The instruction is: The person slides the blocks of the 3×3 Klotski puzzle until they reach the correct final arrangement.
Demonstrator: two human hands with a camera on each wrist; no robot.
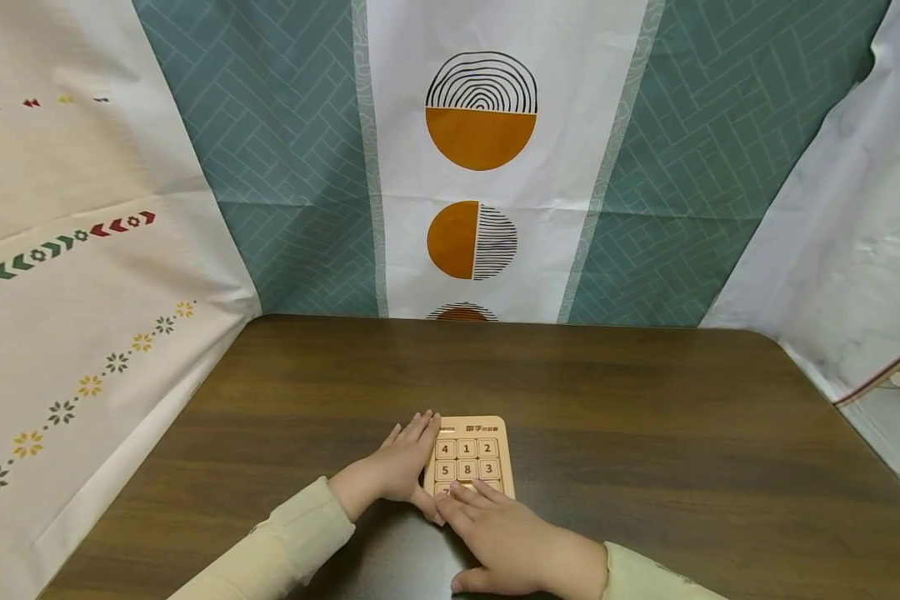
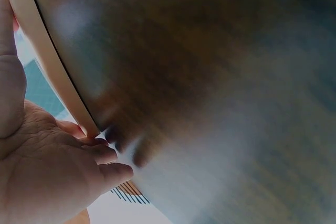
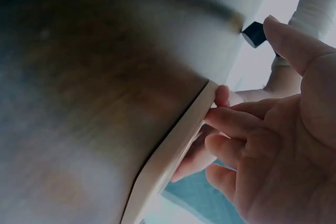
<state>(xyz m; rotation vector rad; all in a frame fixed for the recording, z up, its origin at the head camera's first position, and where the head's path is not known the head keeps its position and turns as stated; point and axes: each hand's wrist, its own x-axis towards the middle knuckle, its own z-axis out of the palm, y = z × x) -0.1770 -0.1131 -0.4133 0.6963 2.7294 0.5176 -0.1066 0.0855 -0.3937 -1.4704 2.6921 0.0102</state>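
A wooden number slide puzzle [image 1: 504,446] lies flat on the dark brown table [image 1: 645,417], its numbered tiles facing up. My left hand [image 1: 403,463] holds the puzzle's left side, thumb at the near corner and fingers at the far one. In the left wrist view, the pale side of the board [image 2: 48,59] spans between that thumb and the fingers. My right hand [image 1: 512,537] rests its extended fingertips on the near tiles and covers part of the lowest row. The right wrist view shows its fingers [image 3: 236,121] against the board edge, thumb held apart.
Behind the table hangs a teal and white cloth [image 1: 300,167] with orange half circles. A patterned white cloth [image 1: 67,333] borders the left side, and a pale cloth [image 1: 855,250] the right. A small black object [image 3: 254,34] shows past my right thumb.
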